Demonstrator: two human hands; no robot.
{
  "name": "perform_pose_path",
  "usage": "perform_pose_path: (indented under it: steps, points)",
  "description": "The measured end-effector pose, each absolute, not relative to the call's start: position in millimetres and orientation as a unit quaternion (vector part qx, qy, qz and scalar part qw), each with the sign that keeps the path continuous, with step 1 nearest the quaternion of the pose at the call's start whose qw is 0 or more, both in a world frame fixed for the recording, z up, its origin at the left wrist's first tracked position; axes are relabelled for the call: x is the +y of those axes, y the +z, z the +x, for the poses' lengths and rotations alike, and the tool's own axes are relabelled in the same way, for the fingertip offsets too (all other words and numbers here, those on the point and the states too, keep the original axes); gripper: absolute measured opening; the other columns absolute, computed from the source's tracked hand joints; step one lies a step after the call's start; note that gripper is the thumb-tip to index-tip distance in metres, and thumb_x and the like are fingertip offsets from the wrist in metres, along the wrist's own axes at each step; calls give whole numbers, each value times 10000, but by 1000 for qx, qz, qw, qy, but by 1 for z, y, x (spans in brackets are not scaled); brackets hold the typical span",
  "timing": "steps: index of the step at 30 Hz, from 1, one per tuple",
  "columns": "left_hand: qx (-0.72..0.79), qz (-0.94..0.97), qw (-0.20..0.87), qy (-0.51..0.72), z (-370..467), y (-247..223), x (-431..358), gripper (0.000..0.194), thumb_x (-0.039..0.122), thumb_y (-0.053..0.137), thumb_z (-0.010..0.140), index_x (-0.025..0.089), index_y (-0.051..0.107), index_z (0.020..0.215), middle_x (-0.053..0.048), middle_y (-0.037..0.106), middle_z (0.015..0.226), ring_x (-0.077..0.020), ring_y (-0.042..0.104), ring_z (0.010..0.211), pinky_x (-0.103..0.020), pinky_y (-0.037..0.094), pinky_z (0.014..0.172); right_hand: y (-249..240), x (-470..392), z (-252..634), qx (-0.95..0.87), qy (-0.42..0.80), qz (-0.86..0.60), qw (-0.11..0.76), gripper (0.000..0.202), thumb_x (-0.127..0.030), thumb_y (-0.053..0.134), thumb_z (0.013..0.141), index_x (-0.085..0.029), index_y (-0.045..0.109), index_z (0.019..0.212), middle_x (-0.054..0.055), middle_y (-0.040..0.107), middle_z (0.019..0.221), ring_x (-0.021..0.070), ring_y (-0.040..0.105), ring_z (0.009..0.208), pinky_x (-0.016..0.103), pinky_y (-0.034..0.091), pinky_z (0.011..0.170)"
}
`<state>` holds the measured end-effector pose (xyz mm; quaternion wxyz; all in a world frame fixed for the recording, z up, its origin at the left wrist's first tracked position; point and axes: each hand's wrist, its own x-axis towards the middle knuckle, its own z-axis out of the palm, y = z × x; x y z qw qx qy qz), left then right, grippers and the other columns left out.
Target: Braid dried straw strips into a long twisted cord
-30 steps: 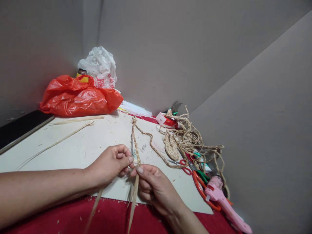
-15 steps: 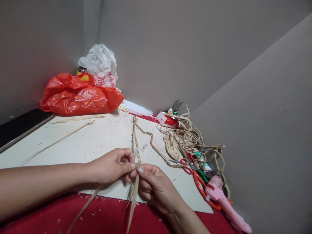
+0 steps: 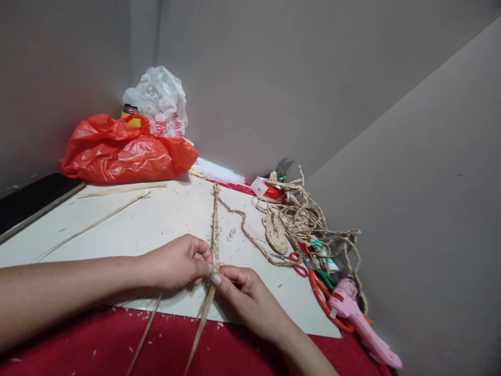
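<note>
A braided straw cord [image 3: 216, 224] runs away from me over the white board [image 3: 129, 235], and its working end is pinched between my hands. My left hand [image 3: 183, 263] has its fingers curled, thumb and forefinger closed at the braid's left side. From the right, my right hand [image 3: 245, 292] presses its thumb on the strands where the braid ends. Loose flat straw strands [image 3: 201, 318] hang from there toward me across the red cloth [image 3: 230, 355]. Another strand [image 3: 146, 329] trails from under my left hand. The fingertips hide the exact crossing of the strands.
On the right lie a tangle of braided cord [image 3: 305, 214], a coiled oval sole [image 3: 275, 232], scissors [image 3: 299, 265] and a pink glue gun [image 3: 354, 313]. At the back left sit a red plastic bag [image 3: 129, 156] and a white bag [image 3: 158, 96]. Loose straws [image 3: 94, 224] lie at left.
My hands and the pinched braid end have shifted slightly left. The hanging strands have swung left, and the strand under my left hand has moved right.
</note>
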<state>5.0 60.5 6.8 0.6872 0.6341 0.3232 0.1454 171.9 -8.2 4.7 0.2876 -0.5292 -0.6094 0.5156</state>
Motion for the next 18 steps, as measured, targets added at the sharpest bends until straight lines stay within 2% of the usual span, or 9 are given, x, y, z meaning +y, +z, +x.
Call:
perform_pose_path:
  steps: [5,10,15,18]
  points:
    - [354,639,668,142,6,9,60,89,246,533,705,159,521,707,85,385,465,-55,254,412,-206,181,419,0,-8,178,-539,605,-514,283,369,-460,530,847,-161,466,640,-71,262,549,66,189,498,217,154,465]
    - [364,643,659,144,6,10,60,79,237,530,684,161,509,688,79,401,487,-53,256,424,-201,186,426,-2,-7,179,-533,621,-509,268,381,-483,512,851,-139,559,696,-72,309,509,60,201,456,229,128,446]
    - [369,664,634,146,6,7,58,41,197,495,679,162,515,677,81,381,484,-57,265,426,-202,195,432,-2,-8,171,-530,579,-546,292,463,-494,557,810,-162,401,527,-77,239,505,56,161,472,232,115,437]
    - [359,675,624,160,6,5,55,83,227,484,708,161,515,668,66,417,503,-68,304,452,-204,226,450,-5,-9,165,-469,600,-562,324,426,-472,612,772,-137,503,533,-87,261,434,43,166,424,231,92,417]
